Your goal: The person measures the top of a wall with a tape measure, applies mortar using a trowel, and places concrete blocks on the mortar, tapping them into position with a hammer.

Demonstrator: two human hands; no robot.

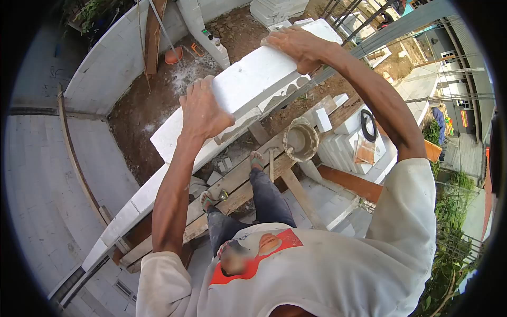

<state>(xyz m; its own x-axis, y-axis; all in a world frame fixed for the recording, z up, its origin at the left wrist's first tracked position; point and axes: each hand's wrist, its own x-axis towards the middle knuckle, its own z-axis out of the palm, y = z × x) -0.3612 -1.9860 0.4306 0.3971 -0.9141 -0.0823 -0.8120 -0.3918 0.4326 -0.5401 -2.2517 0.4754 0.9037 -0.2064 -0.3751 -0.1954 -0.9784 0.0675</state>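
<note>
Lying under left grip (205, 110) and right grip (300, 46) is a white block (252, 74).

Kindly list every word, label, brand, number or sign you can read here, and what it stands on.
No text can be read.
Red-and-yellow panel, far right: too small to read.
Dark scrawl on the upper-left wall: too faint to make out.
</note>
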